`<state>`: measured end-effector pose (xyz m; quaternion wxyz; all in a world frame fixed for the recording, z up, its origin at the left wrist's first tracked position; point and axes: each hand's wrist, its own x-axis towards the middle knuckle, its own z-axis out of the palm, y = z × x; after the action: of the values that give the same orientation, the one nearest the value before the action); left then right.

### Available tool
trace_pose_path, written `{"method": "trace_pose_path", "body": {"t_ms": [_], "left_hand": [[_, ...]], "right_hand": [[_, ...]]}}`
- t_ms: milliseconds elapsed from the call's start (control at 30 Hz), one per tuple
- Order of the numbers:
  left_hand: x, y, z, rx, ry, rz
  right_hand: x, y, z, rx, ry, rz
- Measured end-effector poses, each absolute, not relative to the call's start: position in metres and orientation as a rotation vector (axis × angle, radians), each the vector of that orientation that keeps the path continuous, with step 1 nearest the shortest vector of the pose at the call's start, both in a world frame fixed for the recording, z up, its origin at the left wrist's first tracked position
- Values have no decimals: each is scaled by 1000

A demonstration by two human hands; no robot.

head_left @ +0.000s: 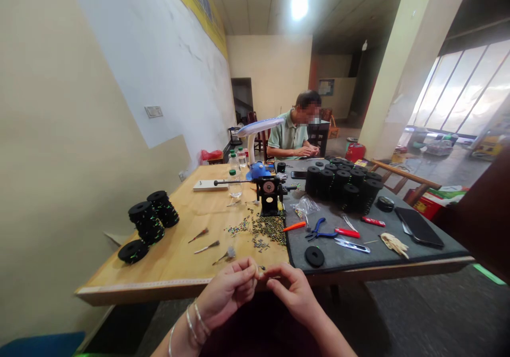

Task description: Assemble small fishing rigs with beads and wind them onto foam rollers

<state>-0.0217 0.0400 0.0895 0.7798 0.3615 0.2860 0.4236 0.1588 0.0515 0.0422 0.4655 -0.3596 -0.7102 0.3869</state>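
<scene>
My left hand (235, 285), with bracelets at the wrist, is closed in a pinch just in front of the table's near edge. A small dark bit (261, 268) shows by its fingertips; its kind is too small to tell. Close against it, my right hand (290, 288) has its thumb and fingers curled together, and what they hold is hidden. Just beyond the hands lie several small tufted pieces with thin stems (229, 253). Past these, small metal-coloured parts (271, 229) are heaped in front of a black hand-cranked device with a dial (269, 195).
Black spools stand in stacks at left (145, 221) and right (342, 184). On the grey mat (382, 251) lie blue-handled pliers (321, 230), thread snips (353, 245), a black ring (314, 256) and a phone (419, 227). A lamp (253, 139) and bottles (235, 184) stand behind; a person (292, 134) sits opposite.
</scene>
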Motion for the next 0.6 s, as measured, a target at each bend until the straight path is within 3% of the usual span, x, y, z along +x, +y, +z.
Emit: {"method": "trace_pose_path", "body": {"t_ms": [267,600], "left_hand": [[-19,38,88,760,657,896],[-23,39,86,751,600,919]], "right_hand": [[148,55,64,-938,-1778,847],[150,53,44,-947,-1735,919]]}}
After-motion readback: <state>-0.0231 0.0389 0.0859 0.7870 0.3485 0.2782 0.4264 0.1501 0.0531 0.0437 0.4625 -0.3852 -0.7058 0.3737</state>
